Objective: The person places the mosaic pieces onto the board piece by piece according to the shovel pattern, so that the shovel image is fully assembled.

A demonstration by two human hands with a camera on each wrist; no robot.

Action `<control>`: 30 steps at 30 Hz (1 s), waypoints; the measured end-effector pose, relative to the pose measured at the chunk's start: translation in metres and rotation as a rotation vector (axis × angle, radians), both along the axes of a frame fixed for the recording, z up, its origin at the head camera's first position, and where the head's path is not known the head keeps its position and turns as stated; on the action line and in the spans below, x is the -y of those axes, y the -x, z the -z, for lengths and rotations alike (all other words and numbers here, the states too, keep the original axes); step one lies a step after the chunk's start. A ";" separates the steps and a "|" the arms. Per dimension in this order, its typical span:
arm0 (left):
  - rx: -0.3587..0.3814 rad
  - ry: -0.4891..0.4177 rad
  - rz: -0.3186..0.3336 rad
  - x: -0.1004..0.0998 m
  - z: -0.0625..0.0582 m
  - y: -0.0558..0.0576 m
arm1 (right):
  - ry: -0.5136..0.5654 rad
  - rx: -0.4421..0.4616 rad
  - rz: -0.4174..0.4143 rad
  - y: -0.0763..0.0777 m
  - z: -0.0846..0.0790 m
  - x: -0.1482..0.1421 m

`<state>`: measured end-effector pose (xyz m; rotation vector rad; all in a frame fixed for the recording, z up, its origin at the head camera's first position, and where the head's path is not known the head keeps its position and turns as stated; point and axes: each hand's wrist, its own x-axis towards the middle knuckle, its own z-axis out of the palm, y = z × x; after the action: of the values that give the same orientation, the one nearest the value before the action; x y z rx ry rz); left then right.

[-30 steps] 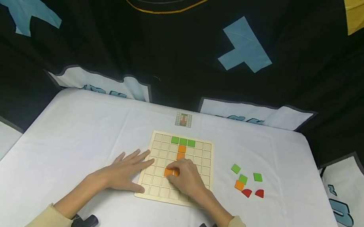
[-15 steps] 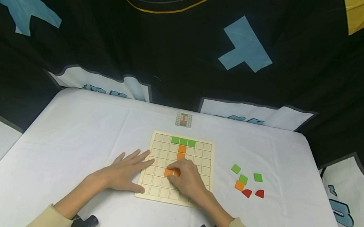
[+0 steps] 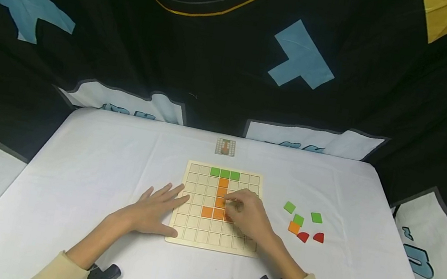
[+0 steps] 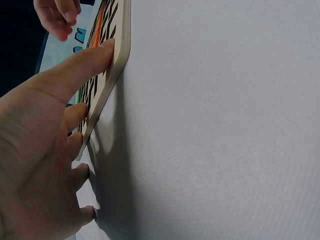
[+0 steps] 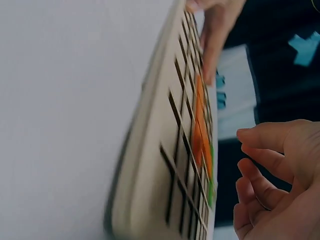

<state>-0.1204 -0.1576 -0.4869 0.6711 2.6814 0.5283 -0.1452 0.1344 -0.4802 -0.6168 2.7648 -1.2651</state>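
A wooden grid board lies on the table. Three green square tiles fill cells of its far row, and orange square tiles run down a column below them into a short crosswise row. My left hand is spread at the board's left edge; in the left wrist view its thumb presses the rim. Over the right part of the board hovers my right hand, partly covering the rightmost orange tile. The right wrist view shows its fingers loosely bent, above the board, holding nothing.
Right of the board lie loose tiles: three green squares, one orange square and two red rounded wedges. A small picture card with a gridded pattern sits beyond the board. Dark curtain hangs behind the white table.
My right hand has let go of an orange tile in the crosswise row and moved up and to the right, uncovering more orange tiles. The left hand has stayed put.
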 end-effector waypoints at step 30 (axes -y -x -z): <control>0.010 -0.022 -0.003 0.001 0.000 0.000 | -0.109 0.062 0.324 -0.022 0.002 -0.156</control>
<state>-0.1202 -0.1584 -0.4869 0.6695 2.6709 0.5617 -0.1231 0.2905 -0.4821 -0.1221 2.9408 -1.1444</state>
